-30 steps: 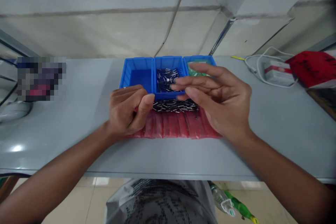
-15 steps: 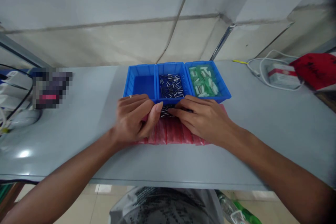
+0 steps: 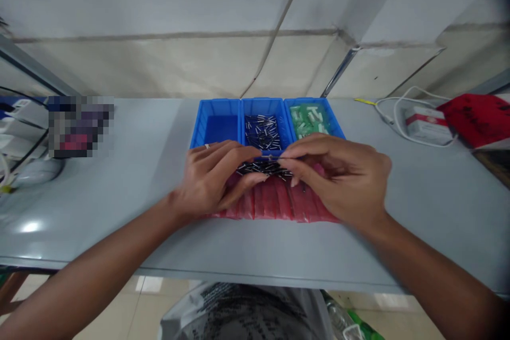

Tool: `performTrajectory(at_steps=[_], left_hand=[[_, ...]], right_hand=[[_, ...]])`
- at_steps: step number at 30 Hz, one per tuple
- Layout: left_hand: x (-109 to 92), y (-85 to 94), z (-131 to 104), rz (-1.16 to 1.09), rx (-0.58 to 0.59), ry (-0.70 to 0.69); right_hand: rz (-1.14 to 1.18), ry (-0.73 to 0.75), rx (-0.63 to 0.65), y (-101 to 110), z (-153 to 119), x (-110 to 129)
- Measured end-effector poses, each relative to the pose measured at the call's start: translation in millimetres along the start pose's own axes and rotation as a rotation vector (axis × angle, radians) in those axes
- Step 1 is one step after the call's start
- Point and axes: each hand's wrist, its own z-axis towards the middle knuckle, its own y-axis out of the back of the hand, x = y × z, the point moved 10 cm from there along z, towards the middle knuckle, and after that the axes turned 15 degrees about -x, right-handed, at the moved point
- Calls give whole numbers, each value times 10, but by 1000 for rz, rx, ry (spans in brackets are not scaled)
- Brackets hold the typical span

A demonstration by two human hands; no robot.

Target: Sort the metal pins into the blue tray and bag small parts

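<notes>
My right hand (image 3: 338, 175) pinches a thin metal pin (image 3: 273, 158) between thumb and forefinger, above a pile of dark and silver pins (image 3: 266, 168). My left hand (image 3: 219, 172) lies at the pile's left side, thumb and forefinger apart, the forefinger's tip near the pin's left end. The pile rests on red plastic packing (image 3: 274, 202). Behind the hands stand three joined blue bins: the left bin (image 3: 221, 127) shows a bare bottom, the middle one holds similar metal pins (image 3: 265, 130), and the right one holds white pieces in green bags (image 3: 308, 119).
On the grey table (image 3: 131, 170), a mouse (image 3: 40, 171) and white plugs with cables lie far left, beside a blurred-out patch. A red and white box (image 3: 428, 124), a white cable and a red cloth item (image 3: 478, 117) are at the right. A wall rises behind.
My right hand has lifted off the pile and turned, now with a pin in its fingertips. My left thumb and forefinger have spread apart and moved right over the pile.
</notes>
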Motion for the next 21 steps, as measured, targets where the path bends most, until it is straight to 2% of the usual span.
performTrajectory(at_steps=[3, 5, 12, 17, 21], left_hand=[[-75, 38, 24, 65, -52, -104], [-98, 64, 33, 95, -80, -146], [-10, 55, 16, 53, -36, -55], [-32, 94, 10, 33, -91, -71], [-34, 49, 16, 28, -47, -67]], right_hand=[[155, -220, -40, 15, -25, -125], [176, -278, -41, 3, -49, -165], [166, -299, -70, -3, -84, -193], [228, -310, -100, -9, -76, -177], [265, -303, -63, -49, -81, -155]])
